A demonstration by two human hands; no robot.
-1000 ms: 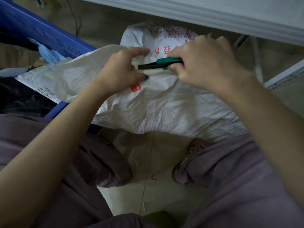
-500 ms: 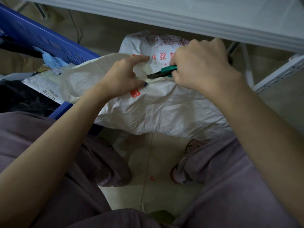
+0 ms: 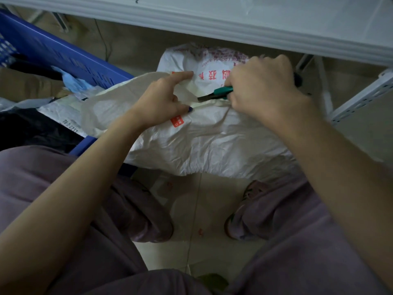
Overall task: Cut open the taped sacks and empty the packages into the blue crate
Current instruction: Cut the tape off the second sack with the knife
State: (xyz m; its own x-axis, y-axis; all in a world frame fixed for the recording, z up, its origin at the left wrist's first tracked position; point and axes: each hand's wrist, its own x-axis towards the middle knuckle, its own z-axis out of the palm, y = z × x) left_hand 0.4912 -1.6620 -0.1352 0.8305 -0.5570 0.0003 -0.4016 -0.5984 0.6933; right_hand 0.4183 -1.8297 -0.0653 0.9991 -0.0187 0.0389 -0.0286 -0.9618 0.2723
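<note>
Nearest to the camera are two legs in loose purple-grey trousers (image 3: 297, 241), spread apart over a pale tiled floor (image 3: 197, 241). One worn shoe (image 3: 253, 192) shows below the right trouser leg.

Both bare forearms reach forward to a large white crinkled plastic sack (image 3: 212, 145). It lies across the space in front of the knees, and its left end rests on the near corner of the blue crate. A small red label (image 3: 177, 122) is on the sack, just beside the left wrist.

The left hand (image 3: 157, 103) lies on top of the sack. Its index finger is stretched out and its thumb is spread wide from it, and both press on the plastic. Whether the other fingers grasp a fold, I cannot tell.

The right hand (image 3: 261, 88) is curled tightly around a green-handled cutter (image 3: 221, 91). The cutter's dark blade points left, to the sack surface between the two hands.

Further left stands the blue perforated plastic crate (image 3: 63, 58). Inside it are a white package with a printed number (image 3: 61, 116) and a light blue package (image 3: 72, 81).

Farthest away, a white metal shelf (image 3: 234, 22) runs over the sack.
</note>
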